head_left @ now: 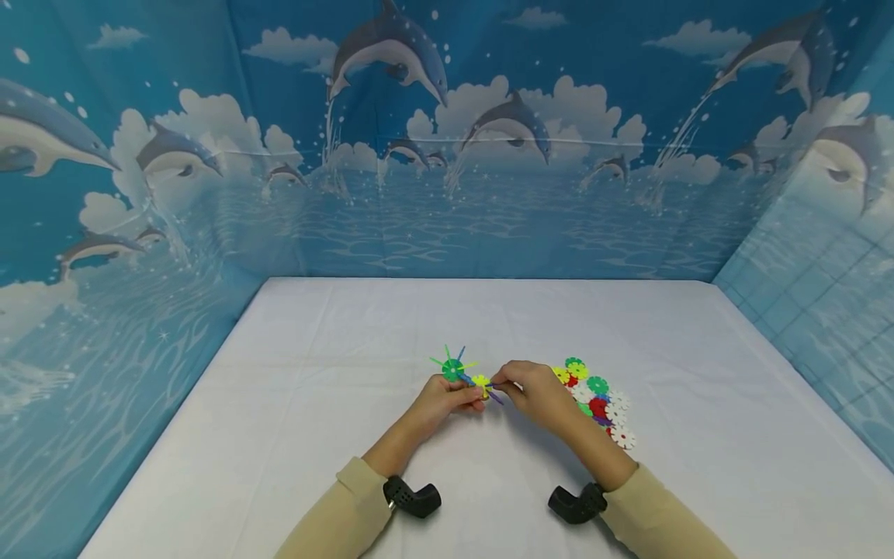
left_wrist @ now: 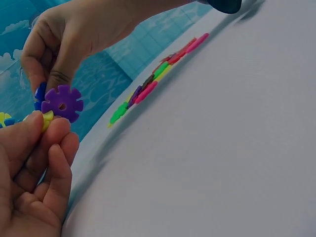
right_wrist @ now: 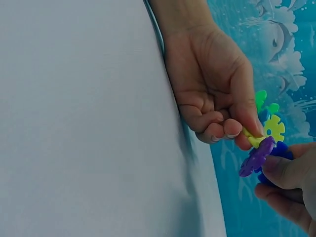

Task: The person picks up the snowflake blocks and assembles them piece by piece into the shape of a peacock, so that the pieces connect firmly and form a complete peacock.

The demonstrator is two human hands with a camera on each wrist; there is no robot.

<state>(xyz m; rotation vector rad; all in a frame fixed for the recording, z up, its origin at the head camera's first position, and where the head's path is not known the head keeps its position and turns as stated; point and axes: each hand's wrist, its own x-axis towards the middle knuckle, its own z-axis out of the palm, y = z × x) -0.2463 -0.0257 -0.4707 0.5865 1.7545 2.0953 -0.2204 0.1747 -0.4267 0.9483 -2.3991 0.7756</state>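
While your left hand (head_left: 445, 397) pinches a yellow disc (left_wrist: 48, 120), your right hand (head_left: 539, 392) pinches a blue disc (right_wrist: 282, 150).

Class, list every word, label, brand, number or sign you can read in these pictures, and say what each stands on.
None: no readable text.
No lettering is legible on the purple flower-shaped plastic piece, multicoloured plastic heap, black curved wrist devices or blue dolphin-printed backdrop.
Any tiny marks would be too small to read.
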